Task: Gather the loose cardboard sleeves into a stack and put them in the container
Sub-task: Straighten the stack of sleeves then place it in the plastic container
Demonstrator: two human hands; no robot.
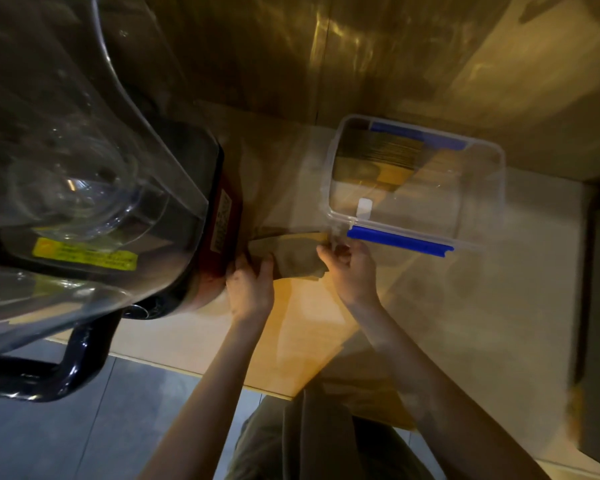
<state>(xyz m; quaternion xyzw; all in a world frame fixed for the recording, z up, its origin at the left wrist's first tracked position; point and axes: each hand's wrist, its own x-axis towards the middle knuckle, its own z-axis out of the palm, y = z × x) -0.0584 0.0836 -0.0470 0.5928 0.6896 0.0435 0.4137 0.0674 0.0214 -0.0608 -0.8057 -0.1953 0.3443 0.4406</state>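
A flat bundle of brown cardboard sleeves (297, 256) lies on the counter between my two hands. My left hand (250, 285) grips its left end, close to the blender base. My right hand (352, 270) grips its right end, just below the container's near left corner. The clear plastic container (331, 188) with blue clips stands open behind my right hand. A stack of cardboard sleeves (378, 155) stands on edge inside it at the far left. The picture is dim and blurred.
A large blender with a clear jug (66, 168) and dark base (219, 209) fills the left side, touching distance from my left hand. A brown wall (326, 57) rises behind the light wooden counter (447, 306). The counter's front edge runs below my forearms, with grey floor tiles (118, 410) beyond.
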